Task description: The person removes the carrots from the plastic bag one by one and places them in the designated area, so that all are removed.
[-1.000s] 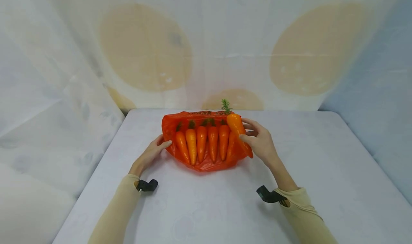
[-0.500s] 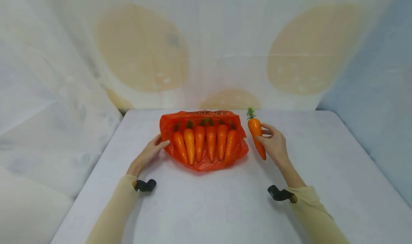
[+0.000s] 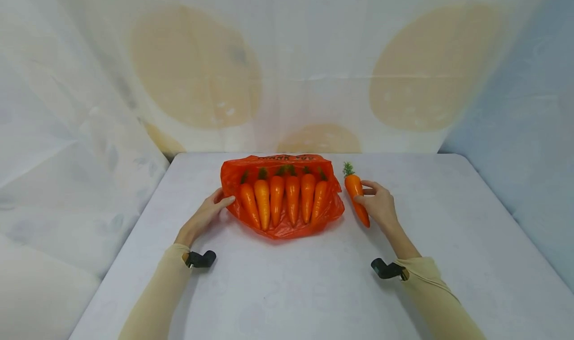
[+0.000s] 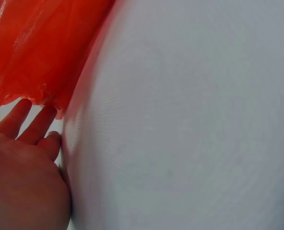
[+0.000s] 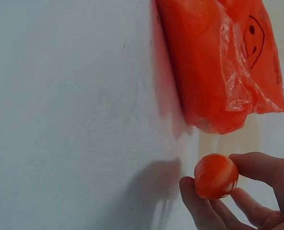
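A red-orange plastic bag (image 3: 281, 234) lies with its mouth spread toward me, and several orange carrots (image 3: 292, 195) stand side by side in it, green tops away from me. At the bag's left edge, my left hand (image 3: 205, 216) pinches the plastic, thumb in front and fingers behind. The left wrist view shows those fingers (image 4: 39, 125) under the bag's edge. Right of the bag, my right hand (image 3: 381, 206) holds a single carrot (image 3: 354, 186) between thumb and fingers, leafy top pointing away. From the right wrist, this carrot (image 5: 216, 176) is seen end-on, apart from the bag (image 5: 199, 62).
Everything stands on a white-covered table (image 3: 287, 290) with rounded far corners. A pale curtain (image 3: 314, 56) with tan round patches hangs behind it, and white sheeting closes in both sides. Black wrist cameras (image 3: 386, 269) sit at both sleeve cuffs.
My right hand has moved right, taking the carrot from in front of the bag's right side to beside it, then slightly down toward the table. The left hand stays at the bag's edge.
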`<state>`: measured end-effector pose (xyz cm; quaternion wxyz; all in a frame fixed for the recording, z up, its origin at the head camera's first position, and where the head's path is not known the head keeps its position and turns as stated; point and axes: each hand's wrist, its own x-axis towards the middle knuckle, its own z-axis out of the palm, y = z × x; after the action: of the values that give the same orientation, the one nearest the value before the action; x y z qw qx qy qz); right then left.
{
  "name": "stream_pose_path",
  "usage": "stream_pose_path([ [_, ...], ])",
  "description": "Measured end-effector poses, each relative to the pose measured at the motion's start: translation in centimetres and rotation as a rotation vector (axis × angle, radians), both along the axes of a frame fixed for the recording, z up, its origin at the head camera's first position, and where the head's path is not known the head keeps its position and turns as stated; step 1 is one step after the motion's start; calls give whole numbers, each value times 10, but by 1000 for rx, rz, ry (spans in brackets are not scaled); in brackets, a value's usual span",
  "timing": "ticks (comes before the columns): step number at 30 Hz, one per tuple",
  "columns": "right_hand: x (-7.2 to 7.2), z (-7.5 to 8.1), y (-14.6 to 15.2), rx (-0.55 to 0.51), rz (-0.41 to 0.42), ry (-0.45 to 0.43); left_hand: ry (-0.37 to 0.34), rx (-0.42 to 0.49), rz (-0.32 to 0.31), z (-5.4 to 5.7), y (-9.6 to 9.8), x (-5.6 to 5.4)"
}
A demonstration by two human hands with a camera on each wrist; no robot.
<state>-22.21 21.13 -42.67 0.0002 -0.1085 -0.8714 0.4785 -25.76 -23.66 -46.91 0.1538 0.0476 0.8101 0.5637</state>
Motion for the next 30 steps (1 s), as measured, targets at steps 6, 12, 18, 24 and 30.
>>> stream_pose_path([
  [6, -3, -5, 1, 54, -18, -33, -4, 3, -9, -1, -1, 0],
  [12, -6, -8, -2, 125, -55, -35, 11, -4, -11, 0, -3, -1],
  [18, -5, -7, -5, 193, -79, -26, 5, 0, -14, 1, -2, 0],
  [24, -4, -7, -7, 221, -89, -70, 11, 7, -14, 2, -2, -1],
  [30, -3, -7, -10, 236, -109, -68, 1, 21, -12, 3, -3, -1],
])
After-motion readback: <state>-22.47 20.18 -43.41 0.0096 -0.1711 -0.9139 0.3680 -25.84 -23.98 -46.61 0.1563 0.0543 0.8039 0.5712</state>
